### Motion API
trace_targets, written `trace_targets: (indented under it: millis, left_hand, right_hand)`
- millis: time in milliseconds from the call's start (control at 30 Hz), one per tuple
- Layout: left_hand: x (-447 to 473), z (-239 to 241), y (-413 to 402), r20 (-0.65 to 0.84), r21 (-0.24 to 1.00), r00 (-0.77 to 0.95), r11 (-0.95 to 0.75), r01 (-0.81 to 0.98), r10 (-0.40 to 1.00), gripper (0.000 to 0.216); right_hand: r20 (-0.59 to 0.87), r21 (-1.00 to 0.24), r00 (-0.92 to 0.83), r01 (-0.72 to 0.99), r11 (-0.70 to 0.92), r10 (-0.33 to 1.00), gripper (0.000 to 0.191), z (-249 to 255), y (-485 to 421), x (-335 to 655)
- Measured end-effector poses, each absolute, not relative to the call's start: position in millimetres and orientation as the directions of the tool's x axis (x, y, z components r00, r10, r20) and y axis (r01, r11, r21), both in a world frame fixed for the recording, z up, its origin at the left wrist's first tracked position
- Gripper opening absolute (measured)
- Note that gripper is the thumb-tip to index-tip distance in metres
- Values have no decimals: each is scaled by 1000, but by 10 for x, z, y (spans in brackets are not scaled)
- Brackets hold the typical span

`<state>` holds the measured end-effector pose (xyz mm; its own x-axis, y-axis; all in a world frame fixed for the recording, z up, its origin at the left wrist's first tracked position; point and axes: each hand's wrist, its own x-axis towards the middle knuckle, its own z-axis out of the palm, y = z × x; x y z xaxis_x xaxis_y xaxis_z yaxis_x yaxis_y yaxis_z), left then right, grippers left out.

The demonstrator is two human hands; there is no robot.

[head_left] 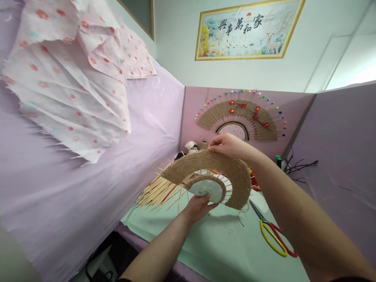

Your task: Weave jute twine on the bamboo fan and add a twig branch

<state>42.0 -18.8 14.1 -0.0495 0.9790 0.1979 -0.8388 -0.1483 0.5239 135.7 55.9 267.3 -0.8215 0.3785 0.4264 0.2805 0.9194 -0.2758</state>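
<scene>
A fan-shaped craft piece (239, 184) wound with brown twine is held above the table, tilted toward me. Thin sticks poke out along its outer edge, and a pale floral half-circle (207, 187) fills its base. My left hand (200, 207) is closed on that base from below, with the thumb on the fabric side. At the fan's top edge, the fingers of my right hand (225, 145) are pinched together; whether they grip a stick or the twine is too small to tell. A loose twine end (241, 219) dangles from the lower right corner.
Scissors (273, 235) with yellow and red handles lie at the right. Many thin wooden sticks (160, 192) are heaped at the left. A finished fan (241, 113) with red flowers hangs on the back panel. Dark twigs (296, 168) stand at right; dotted cloth (70, 90) hangs on the left wall.
</scene>
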Motion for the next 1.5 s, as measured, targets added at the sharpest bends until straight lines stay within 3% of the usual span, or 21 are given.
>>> trace_targets:
  millis: [300,467,600,733,833,967,1100,1200,1400,1500]
  left_hand:
    - [417,118,-176,178,527,-40,-130,-840,983,44]
    - [424,107,-156,112,541,-58,-110,-834,992,45]
    - [434,124,-165,53,530,-85,-100,-842,995,46]
    - [436,138,-182,59,531,-81,-100,-841,995,43]
    - [430,130,-177,79,517,-82,-111,-849,994,41]
    - [420,93,-144,65,527,-75,-98,-844,995,35]
    - [428,70,-121,25,547,-87,-87,-832,996,35]
    - [440,85,-127,16,550,-103,-95,-830,995,39]
    - [441,139,-164,29,566,-73,-76,-821,997,34]
    - [428,144,-174,46,581,-43,-62,-811,998,30]
  right_hand:
    - [421,-180,-802,385,905,424,16,2633,592,1367]
    - [429,-173,-818,342,923,384,38,2737,428,1299]
    - [351,-166,-866,317,934,356,32,2796,290,1094]
    - [182,-17,-913,368,930,364,13,2838,313,941]
    - [177,103,-910,395,913,374,12,2896,266,887]
    - [284,214,-937,267,940,201,30,2905,-59,734]
    - [197,370,-980,101,924,28,22,2716,-368,442]
    - [172,456,-985,89,885,10,19,2543,-426,249]
    - [76,499,-994,111,859,84,13,2391,-427,79]
    - [81,431,-993,116,895,90,13,2449,-476,92]
